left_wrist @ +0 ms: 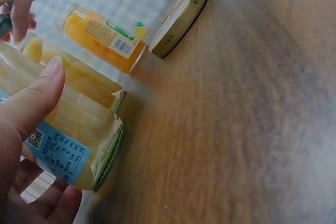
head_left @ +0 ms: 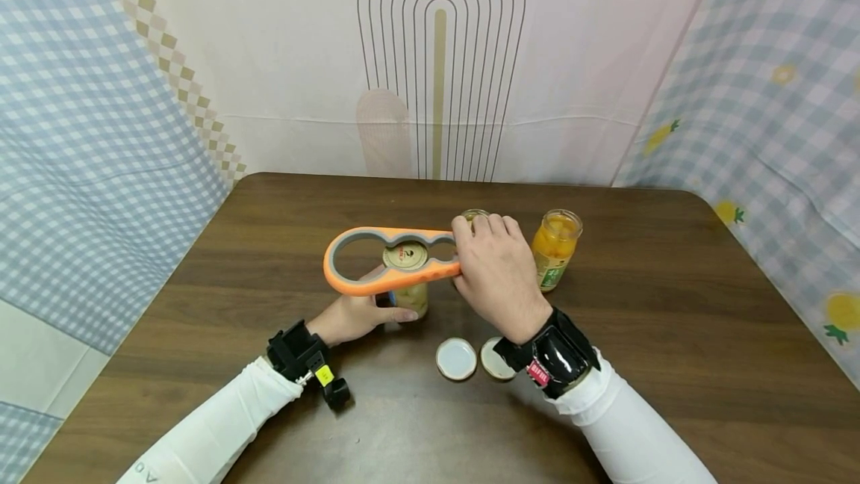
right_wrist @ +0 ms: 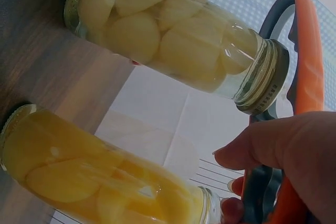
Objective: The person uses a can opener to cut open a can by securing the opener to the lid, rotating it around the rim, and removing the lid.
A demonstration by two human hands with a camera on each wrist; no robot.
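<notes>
My left hand [head_left: 359,317] grips a glass jar [right_wrist: 163,35] of pale fruit by its body, with the thumb along the side and a blue label [left_wrist: 59,153] facing the left wrist camera. A gold lid [head_left: 405,255] caps this jar. My right hand [head_left: 500,271] holds one end of an orange and grey jar opener [head_left: 393,286], whose middle opening lies around the lid. Close beside the right hand stands an uncovered jar of yellowish fruit [right_wrist: 100,169], mostly hidden by that hand in the head view.
To the right, another uncovered jar [head_left: 556,245] holds orange fruit. Two loose lids [head_left: 456,359] lie on the brown table [head_left: 322,432] in front of the jars, one partly under the right wrist. A patterned cloth [head_left: 289,43] hangs behind the table.
</notes>
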